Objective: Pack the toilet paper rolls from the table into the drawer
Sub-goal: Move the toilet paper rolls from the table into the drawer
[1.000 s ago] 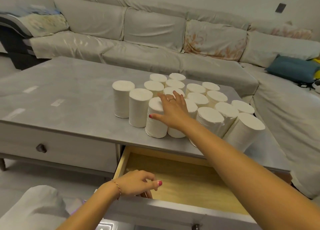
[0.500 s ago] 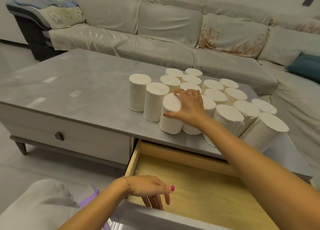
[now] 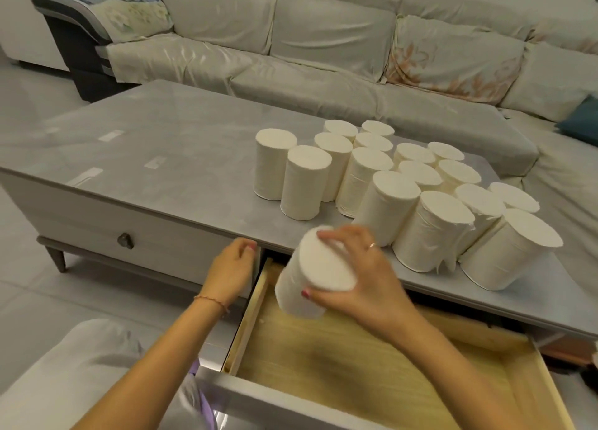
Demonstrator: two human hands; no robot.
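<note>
White roll [image 3: 315, 272] now lifted over drawer [image 3: 372, 358].

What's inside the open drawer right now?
The drawer shows only bare wooden bottom; no rolls lie in it yet. The right hand holds one roll above its back left corner, hiding that patch.

A: What is hidden here?
B: The right hand [image 3: 362, 280] covers part of the held roll [image 3: 310, 277]; both look blurred.
A: And cut off?
B: The drawer [image 3: 356, 365] leaves the frame at 5 o'clock, the teal cushion [image 3: 582, 119] at 3 o'clock.
</note>
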